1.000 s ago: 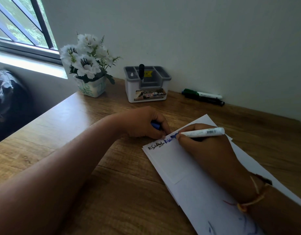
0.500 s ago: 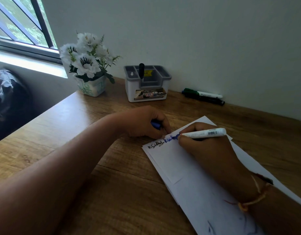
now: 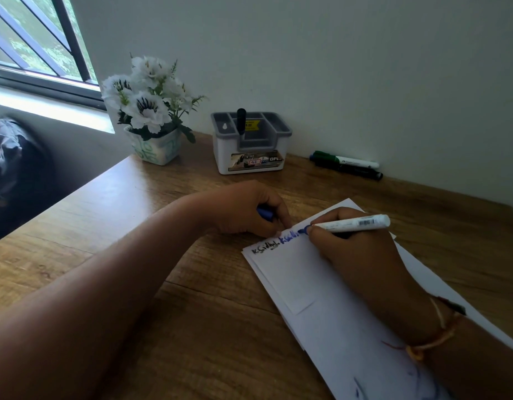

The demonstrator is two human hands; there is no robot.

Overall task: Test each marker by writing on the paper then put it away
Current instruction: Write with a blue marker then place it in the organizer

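Wood grain, warm brown, fills most of my feed: a wooden desk (image 3: 134,226) pushed against a pale wall. A stack of white paper sheets (image 3: 293,272) lies on it, running from the lower right corner up toward the middle.

The right hand (image 3: 356,249) rests on the paper and pinches a white-barrelled marker with a barcode label (image 3: 350,223) between thumb and curled fingers. The marker's blue tip touches the sheet near its top edge, at the end of a line of blue writing (image 3: 290,239) that follows a shorter black scrawl (image 3: 265,248). An orange thread band (image 3: 431,342) circles that wrist.

The left hand (image 3: 243,210) sits on the desk just beside the paper's top edge, fingers curled round a small blue cap (image 3: 264,213); I can see only one end of the cap. One fingertip touches the paper's edge.

At the back, a grey-and-white plastic desk organiser (image 3: 251,145) stands by the wall with a black marker (image 3: 241,119) upright in one of its compartments. To its right, along the wall, a green-capped white marker (image 3: 344,160) and a second black pen (image 3: 353,171) lie side by side. Left of the organiser is a pale square pot of white flowers (image 3: 154,111), under a dark-barred window (image 3: 33,47). Faint red and blue strokes mark the paper's near end.
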